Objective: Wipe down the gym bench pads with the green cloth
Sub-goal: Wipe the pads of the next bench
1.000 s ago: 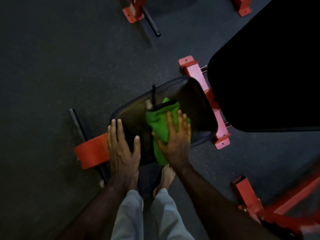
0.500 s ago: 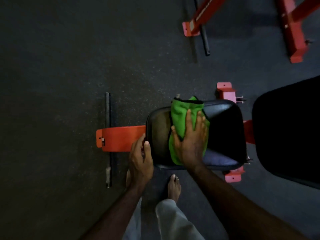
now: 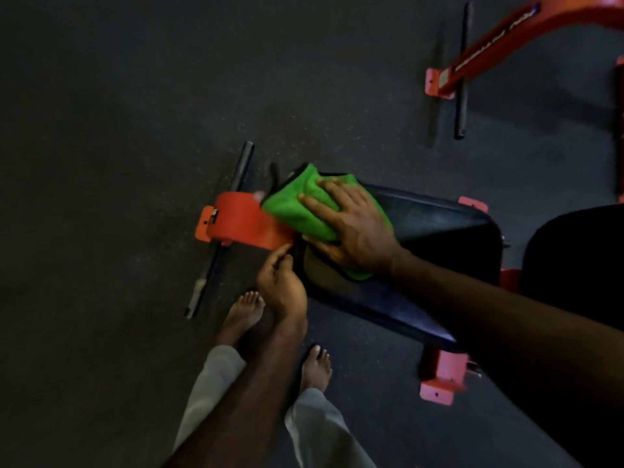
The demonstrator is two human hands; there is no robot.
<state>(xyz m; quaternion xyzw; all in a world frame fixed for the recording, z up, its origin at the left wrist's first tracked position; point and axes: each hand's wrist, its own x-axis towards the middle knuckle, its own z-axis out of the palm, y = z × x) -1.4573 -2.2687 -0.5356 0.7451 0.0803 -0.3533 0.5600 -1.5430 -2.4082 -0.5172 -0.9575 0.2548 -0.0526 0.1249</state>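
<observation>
A dark seat pad (image 3: 439, 238) on a red frame lies in the middle of the view. The green cloth (image 3: 297, 204) is spread over the pad's left end, overhanging it toward the red frame bar (image 3: 243, 221). My right hand (image 3: 351, 224) presses flat on the cloth with fingers spread. My left hand (image 3: 280, 282) rests at the pad's near-left corner, its fingers bent against the edge, holding nothing that I can see. A larger black back pad (image 3: 574, 258) sits at the right edge.
Dark rubber floor surrounds the bench. A black foot bar (image 3: 219, 231) crosses under the red frame at left. Another red machine frame (image 3: 489, 49) with a black bar stands at the top right. My bare feet (image 3: 243, 312) stand just in front of the pad.
My right hand has slid the cloth leftward to the pad's left end, over its edge. My left hand stays at the pad's near-left corner. The camera has moved closer.
</observation>
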